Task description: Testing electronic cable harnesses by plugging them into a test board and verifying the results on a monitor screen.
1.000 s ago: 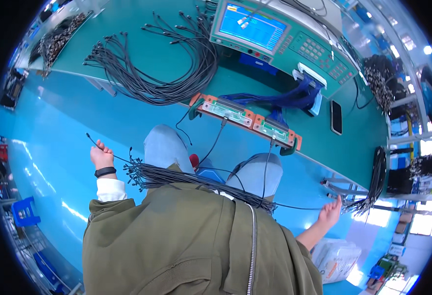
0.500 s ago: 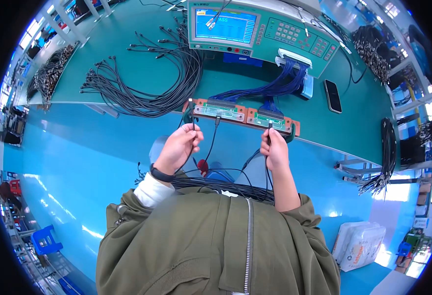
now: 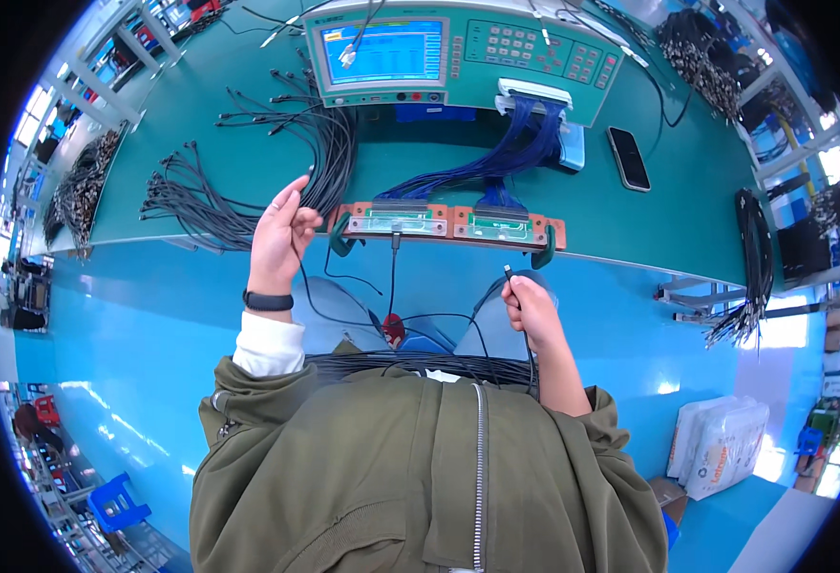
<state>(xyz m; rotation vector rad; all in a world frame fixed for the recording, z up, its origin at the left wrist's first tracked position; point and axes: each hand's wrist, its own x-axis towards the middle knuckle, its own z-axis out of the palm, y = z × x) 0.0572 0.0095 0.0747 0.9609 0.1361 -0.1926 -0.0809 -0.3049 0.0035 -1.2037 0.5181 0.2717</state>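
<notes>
My left hand (image 3: 284, 234) is raised at the table's front edge, its fingers closed on a thin black cable that trails down toward my lap. It is beside a large bundle of black cables (image 3: 329, 158). My right hand (image 3: 532, 307) pinches another black cable just below its small metal-tipped plug (image 3: 508, 271). That plug is in the air, apart from and below the test fixture (image 3: 501, 229). The fixture has two brown blocks with green circuit boards along the table edge. A black cable plug (image 3: 397, 241) sits in its left block and hangs down.
A green and white tester (image 3: 534, 57) with a lit screen stands behind, joined to the fixture by blue wires (image 3: 477, 172). A phone (image 3: 629, 159) lies at right. Green clamps (image 3: 340, 236) hold the fixture. More cables lie across my lap (image 3: 420, 367).
My left hand has moved left and up from before the fixture to the cable bundle. My right hand has drawn its plug down from the fixture's right block. The large word on the screen is gone.
</notes>
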